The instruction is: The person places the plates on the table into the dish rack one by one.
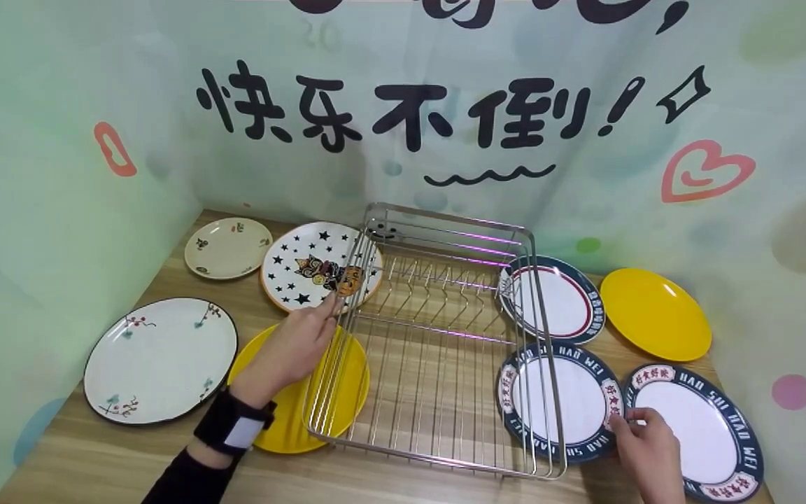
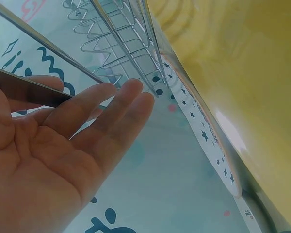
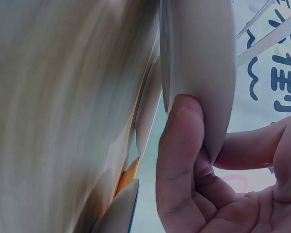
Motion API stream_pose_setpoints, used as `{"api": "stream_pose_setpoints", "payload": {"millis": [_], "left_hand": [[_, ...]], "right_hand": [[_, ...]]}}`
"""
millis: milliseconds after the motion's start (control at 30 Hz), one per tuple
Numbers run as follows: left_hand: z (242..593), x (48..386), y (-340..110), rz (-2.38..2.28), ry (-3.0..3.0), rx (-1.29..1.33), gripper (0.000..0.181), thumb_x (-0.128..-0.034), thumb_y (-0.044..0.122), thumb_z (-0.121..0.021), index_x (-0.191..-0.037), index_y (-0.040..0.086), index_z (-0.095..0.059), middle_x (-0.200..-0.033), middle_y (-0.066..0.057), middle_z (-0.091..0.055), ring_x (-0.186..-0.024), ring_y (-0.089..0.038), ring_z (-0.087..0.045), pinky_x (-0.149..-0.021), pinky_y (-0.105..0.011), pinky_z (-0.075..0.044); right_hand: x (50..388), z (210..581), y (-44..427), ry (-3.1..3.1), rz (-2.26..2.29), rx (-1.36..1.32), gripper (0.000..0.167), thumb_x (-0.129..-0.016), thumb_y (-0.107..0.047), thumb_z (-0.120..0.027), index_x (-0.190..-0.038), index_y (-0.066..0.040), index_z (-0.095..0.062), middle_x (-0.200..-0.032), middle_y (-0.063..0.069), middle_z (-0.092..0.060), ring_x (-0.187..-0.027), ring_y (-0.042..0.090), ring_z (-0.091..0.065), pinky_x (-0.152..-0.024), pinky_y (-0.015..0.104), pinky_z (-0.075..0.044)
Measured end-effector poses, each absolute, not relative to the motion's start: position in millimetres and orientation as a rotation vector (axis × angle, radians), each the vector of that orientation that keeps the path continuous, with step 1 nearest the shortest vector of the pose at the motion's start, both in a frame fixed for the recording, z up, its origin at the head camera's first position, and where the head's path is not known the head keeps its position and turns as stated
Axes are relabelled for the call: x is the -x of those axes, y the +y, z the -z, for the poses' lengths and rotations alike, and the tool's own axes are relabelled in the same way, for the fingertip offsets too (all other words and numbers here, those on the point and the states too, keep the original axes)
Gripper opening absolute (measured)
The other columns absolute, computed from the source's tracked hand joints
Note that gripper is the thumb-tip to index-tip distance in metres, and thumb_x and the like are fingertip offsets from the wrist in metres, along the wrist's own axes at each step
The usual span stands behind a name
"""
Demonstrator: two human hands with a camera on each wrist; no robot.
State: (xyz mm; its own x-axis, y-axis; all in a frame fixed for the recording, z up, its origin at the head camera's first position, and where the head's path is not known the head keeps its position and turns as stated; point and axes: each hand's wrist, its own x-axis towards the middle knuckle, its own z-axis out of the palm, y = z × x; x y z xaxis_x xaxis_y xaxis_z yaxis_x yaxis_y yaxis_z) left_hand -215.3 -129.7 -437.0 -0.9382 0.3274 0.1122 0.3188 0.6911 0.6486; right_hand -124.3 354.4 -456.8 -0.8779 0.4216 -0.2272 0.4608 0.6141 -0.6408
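A metal wire dish rack (image 1: 455, 337) stands in the middle of the wooden table, with a row of bent dividers toward its back. My left hand (image 1: 291, 350) holds its left rail, thumb and fingers on either side of the bar (image 2: 36, 90) in the left wrist view. On the right, my right hand (image 1: 648, 448) pinches the edge of a round white plate (image 1: 588, 395) with a dark blue lettered rim. That plate is raised off the table in the right wrist view, its pale underside (image 3: 203, 53) showing between thumb and fingers. Rack wires cross its left part in the head view.
Left are a yellow plate (image 1: 256, 350), a star-patterned plate (image 1: 291, 262), a small cream plate (image 1: 228, 248) and a large flower-patterned plate (image 1: 161, 360). Right are another blue-rimmed plate (image 1: 557, 297), a yellow plate (image 1: 655, 315) and a larger lettered plate (image 1: 707, 427). Printed cloth hangs behind.
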Motion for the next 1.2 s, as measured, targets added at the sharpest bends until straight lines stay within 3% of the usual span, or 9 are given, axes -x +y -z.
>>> {"api": "stream_pose_setpoints", "payload": {"millis": [100,233,267,500,633,733,800,1000,1200], "left_hand": [[437.2,215.3,-130.0,-1.089,2.885,-0.543,0.049,-0.1046,0.014,-0.041,-0.148,-0.006,-0.031,-0.07,-0.005,-0.051,-0.054,-0.014,-0.039,-0.055,-0.034,-0.046],[437.6,215.5,-129.7,-1.097,2.897,-0.551,0.049,-0.1043,0.014,-0.041,-0.148,-0.007,-0.031,-0.099,-0.02,-0.066,-0.053,-0.015,-0.039,-0.066,-0.036,-0.051],[437.7,215.5,-129.6,-1.1,2.896,-0.553,0.049,-0.1043,0.014,-0.041,-0.148,-0.007,-0.031,-0.108,-0.023,-0.065,-0.053,-0.015,-0.039,-0.068,-0.036,-0.051],[437.0,215.5,-129.7,-1.106,2.875,-0.543,0.051,-0.1051,0.015,-0.04,-0.149,-0.007,-0.028,-0.123,-0.025,-0.061,-0.053,-0.015,-0.039,-0.074,-0.037,-0.051],[437.1,215.6,-129.9,-1.109,2.872,-0.544,0.05,-0.105,0.014,-0.04,-0.149,-0.007,-0.028,-0.11,-0.022,-0.066,-0.052,-0.015,-0.039,-0.061,-0.034,-0.049],[437.1,216.0,-129.9,-1.108,2.86,-0.532,0.05,-0.1051,0.015,-0.04,-0.149,-0.007,-0.027,-0.082,-0.013,-0.06,-0.049,-0.013,-0.038,-0.055,-0.034,-0.047],[437.6,216.2,-129.9,-1.106,2.863,-0.531,0.05,-0.1051,0.014,-0.04,-0.149,-0.007,-0.028,-0.086,-0.014,-0.062,-0.049,-0.013,-0.037,-0.057,-0.034,-0.048],[437.1,216.7,-130.2,-1.089,2.873,-0.535,0.05,-0.105,0.014,-0.041,-0.148,-0.008,-0.028,-0.065,-0.003,-0.045,-0.048,-0.012,-0.036,-0.055,-0.035,-0.048],[437.0,216.7,-130.9,-1.098,2.892,-0.57,0.051,-0.1045,0.013,-0.042,-0.148,-0.01,-0.029,-0.062,0.0,-0.04,-0.051,-0.013,-0.036,-0.057,-0.035,-0.047]], "right_hand": [[124.9,456.5,354.1,2.778,1.15,-0.757,0.043,-0.1,-0.018,-0.052,-0.123,0.017,-0.044,-0.115,0.038,-0.057,-0.093,0.037,-0.062,-0.063,0.029,-0.052],[126.1,455.3,353.4,2.748,1.185,-0.775,0.046,-0.101,-0.019,-0.05,-0.129,0.017,-0.042,-0.123,0.04,-0.052,-0.107,0.044,-0.058,-0.067,0.03,-0.055],[126.2,455.1,353.4,2.744,1.189,-0.777,0.046,-0.101,-0.018,-0.05,-0.13,0.017,-0.042,-0.124,0.039,-0.052,-0.107,0.044,-0.058,-0.068,0.03,-0.056],[126.6,453.8,352.5,2.732,1.217,-0.807,0.047,-0.103,-0.019,-0.048,-0.134,0.016,-0.041,-0.125,0.038,-0.052,-0.103,0.04,-0.058,-0.068,0.03,-0.055],[126.1,453.2,351.9,2.744,1.218,-0.82,0.045,-0.104,-0.018,-0.046,-0.134,0.015,-0.04,-0.121,0.037,-0.053,-0.098,0.037,-0.059,-0.066,0.029,-0.054],[125.3,452.8,351.5,2.755,1.217,-0.822,0.045,-0.104,-0.019,-0.044,-0.135,0.014,-0.038,-0.122,0.036,-0.053,-0.099,0.037,-0.059,-0.065,0.029,-0.053],[124.9,452.8,351.3,2.76,1.222,-0.822,0.045,-0.105,-0.019,-0.042,-0.135,0.013,-0.038,-0.121,0.036,-0.052,-0.098,0.037,-0.059,-0.064,0.029,-0.053],[125.5,451.3,350.3,2.766,1.236,-0.877,0.046,-0.106,-0.023,-0.041,-0.137,0.012,-0.037,-0.12,0.034,-0.054,-0.092,0.032,-0.06,-0.061,0.028,-0.052],[124.7,448.6,349.4,2.779,1.266,-0.978,0.047,-0.106,-0.025,-0.04,-0.139,0.009,-0.037,-0.113,0.03,-0.057,-0.081,0.028,-0.059,-0.055,0.027,-0.049]]}}
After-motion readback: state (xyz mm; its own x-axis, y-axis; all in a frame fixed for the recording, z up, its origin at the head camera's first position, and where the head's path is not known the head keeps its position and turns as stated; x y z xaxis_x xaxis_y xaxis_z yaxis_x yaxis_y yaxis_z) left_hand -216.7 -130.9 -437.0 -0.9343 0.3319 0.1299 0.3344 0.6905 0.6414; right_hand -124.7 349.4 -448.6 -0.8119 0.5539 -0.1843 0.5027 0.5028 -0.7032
